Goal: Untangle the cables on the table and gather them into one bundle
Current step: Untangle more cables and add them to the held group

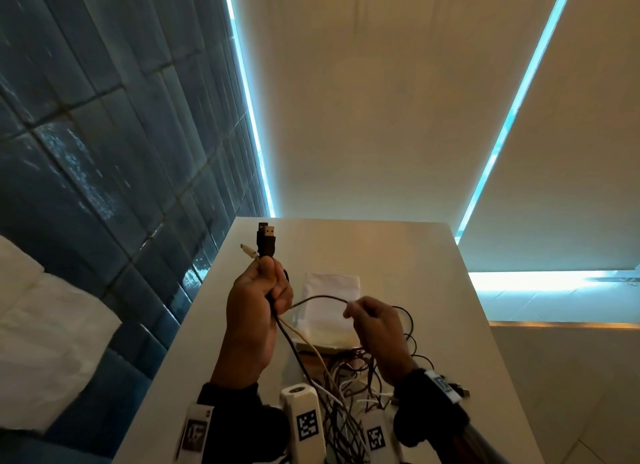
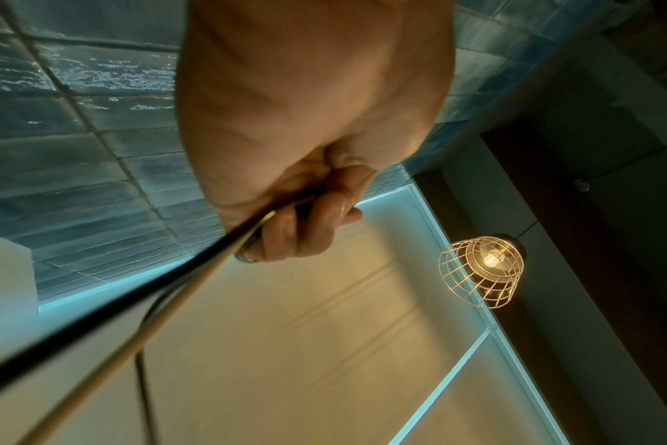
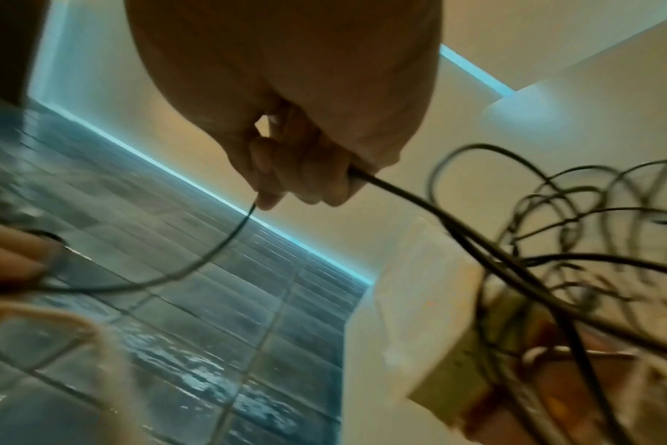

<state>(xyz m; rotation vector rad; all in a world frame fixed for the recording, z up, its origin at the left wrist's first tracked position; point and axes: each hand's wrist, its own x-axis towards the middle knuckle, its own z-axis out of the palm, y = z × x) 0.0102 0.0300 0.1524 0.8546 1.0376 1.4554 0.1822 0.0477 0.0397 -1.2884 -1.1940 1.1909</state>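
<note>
The left hand (image 1: 258, 307) gripped USB plugs (image 1: 266, 241) upright above its curled fingers; the right hand (image 1: 375, 328) pinched a thin black cable (image 1: 320, 298) at its fingertips.

The right hand (image 3: 309, 144) fills the upper centre, fingers curled round a thin black cable (image 3: 419, 198). One length leaves the fist toward the lower right into a loose tangle of dark thin cables (image 3: 575, 241). Another length arcs from the fingertips (image 3: 267, 201) down left to blurred fingers of the left hand (image 3: 12, 256) at the frame edge. A blurred cream cable (image 3: 57, 316) loops at lower left. Behind stand a blue-grey tiled wall (image 3: 172, 316) and a white table edge (image 3: 381, 361).
</note>
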